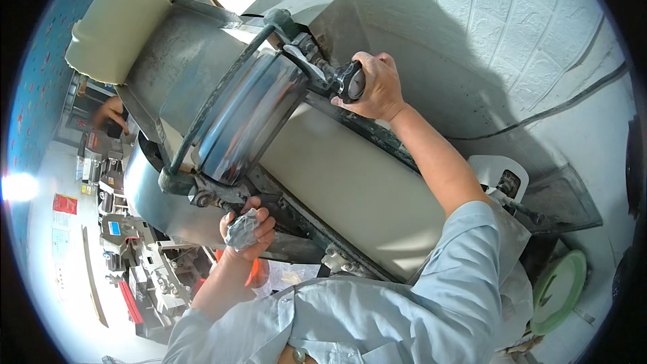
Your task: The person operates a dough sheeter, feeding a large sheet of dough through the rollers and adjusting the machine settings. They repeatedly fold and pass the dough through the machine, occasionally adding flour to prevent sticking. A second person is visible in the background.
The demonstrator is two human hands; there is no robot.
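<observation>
A dough sheeting machine stands before me, with a shiny metal roller (253, 111) across its middle. Around a black round adjusting knob (352, 82) at the roller's far right end, my right hand (379, 84) has its fingers wrapped. My left hand (249, 229) is closed on a grey knob (242, 230) at the near left end; its surface looks wrapped or crumpled. Beneath the roller, a pale sheet of dough (350, 189) lies along the belt toward me. At the far upper end hangs a thick pale dough roll or sheet (120, 27), over a metal chute (185, 44).
A white textured wall (499, 20) rises on the right, with a black cable (539, 118) along it. A green-rimmed round container (558, 292) sits lower right. Other machines (145, 263) fill the left side. Another person's arm (113, 114) shows at far left.
</observation>
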